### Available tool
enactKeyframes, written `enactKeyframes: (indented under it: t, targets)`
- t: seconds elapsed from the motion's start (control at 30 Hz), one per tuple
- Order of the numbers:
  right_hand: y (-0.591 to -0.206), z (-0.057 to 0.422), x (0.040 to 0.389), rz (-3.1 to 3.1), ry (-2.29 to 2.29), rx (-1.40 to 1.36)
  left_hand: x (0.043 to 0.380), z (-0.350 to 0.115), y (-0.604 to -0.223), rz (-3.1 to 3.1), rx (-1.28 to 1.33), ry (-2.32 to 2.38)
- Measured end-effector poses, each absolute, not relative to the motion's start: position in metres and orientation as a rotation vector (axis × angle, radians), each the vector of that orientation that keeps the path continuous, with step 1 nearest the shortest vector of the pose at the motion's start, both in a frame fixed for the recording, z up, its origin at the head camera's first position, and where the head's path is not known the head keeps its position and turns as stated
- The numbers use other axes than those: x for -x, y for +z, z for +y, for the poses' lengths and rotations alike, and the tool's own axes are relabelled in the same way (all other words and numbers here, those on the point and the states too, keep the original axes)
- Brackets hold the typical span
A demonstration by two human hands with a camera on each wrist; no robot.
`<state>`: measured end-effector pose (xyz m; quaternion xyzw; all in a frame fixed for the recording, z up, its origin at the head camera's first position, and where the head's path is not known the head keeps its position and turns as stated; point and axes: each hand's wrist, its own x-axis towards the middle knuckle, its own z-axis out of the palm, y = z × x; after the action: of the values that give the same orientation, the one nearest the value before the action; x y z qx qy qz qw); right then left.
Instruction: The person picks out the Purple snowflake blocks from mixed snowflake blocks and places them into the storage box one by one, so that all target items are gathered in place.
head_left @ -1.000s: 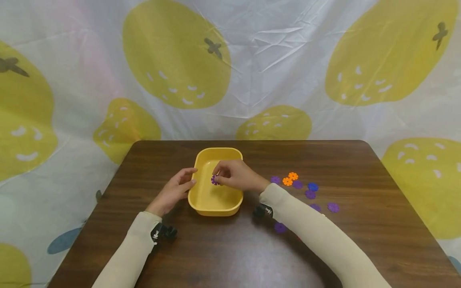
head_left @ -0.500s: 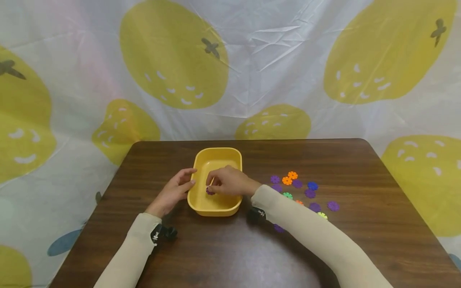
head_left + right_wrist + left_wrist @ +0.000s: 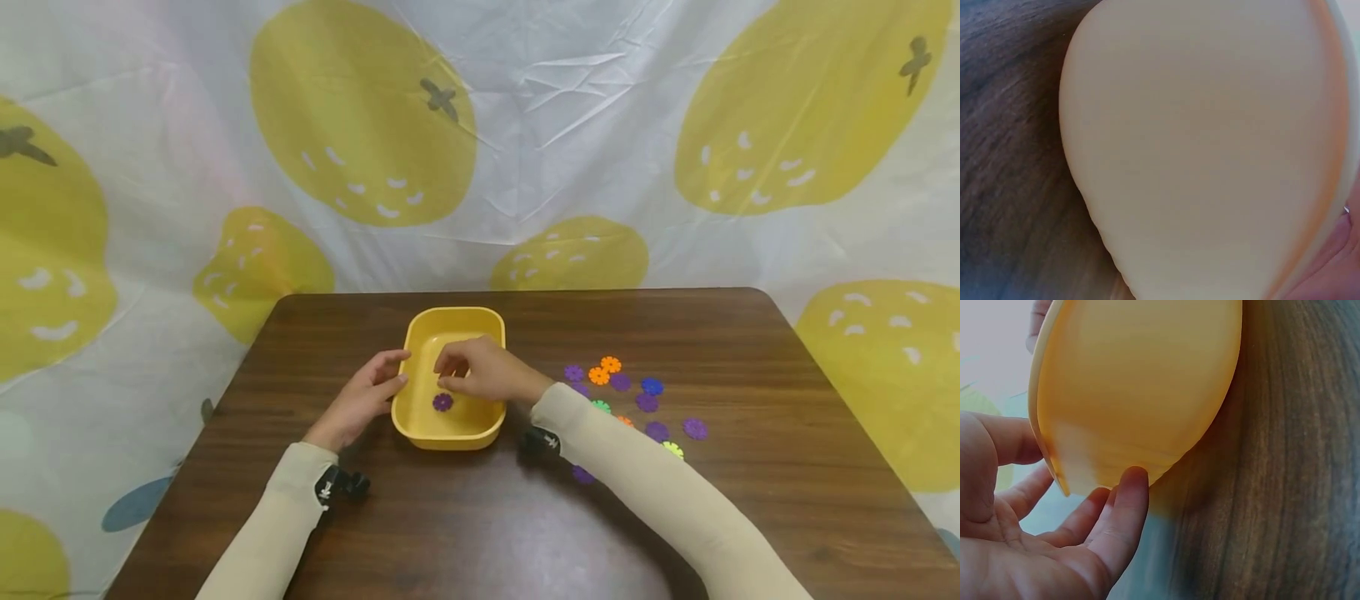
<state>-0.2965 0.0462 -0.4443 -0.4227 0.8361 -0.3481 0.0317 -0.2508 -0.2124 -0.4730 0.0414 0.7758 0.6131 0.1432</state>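
Note:
A yellow plastic basin (image 3: 450, 443) stands on the table. On its floor, toward the near end, lies a purple notched disc (image 3: 442, 402), like a snowflake-shaped building piece. My right hand (image 3: 487, 371) hovers inside the basin just above the disc, fingers loosely bent and apart from it. At the basin's left side, my left hand (image 3: 362, 398) has its fingers against the wall; the left wrist view shows the fingertips (image 3: 1134, 481) touching the yellow wall (image 3: 1141, 381). In the right wrist view the outer basin wall (image 3: 1197, 125) hides most of the right hand.
Right of the basin, loose notched discs lie scattered: several purple ones (image 3: 695, 429), orange ones (image 3: 611, 365), a blue one (image 3: 652, 387), a green one (image 3: 601, 407) and a yellow-green one (image 3: 672, 450). My right forearm (image 3: 637, 467) covers part of that area. A fruit-printed curtain (image 3: 517, 167) hangs behind the dark table (image 3: 450, 525).
The right hand carried the purple disc down toward the near end of the basin and let it go. It has since risen slightly to the right. The left hand stays in place.

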Motion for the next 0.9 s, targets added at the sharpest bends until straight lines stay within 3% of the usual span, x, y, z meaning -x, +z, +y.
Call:
enactKeyframes:
  t: [0.53, 0.9]
  targets:
    - [-0.426, 0.083, 0.282, 2.666, -1.212, 1.202, 0.248, -0.216, -0.474, 2.273, -0.079, 1.722]
    - [-0.418, 0.133, 0.268, 2.703, -1.33, 1.035, 0.246, -0.217, -0.475, 2.267, -0.091, 1.727]
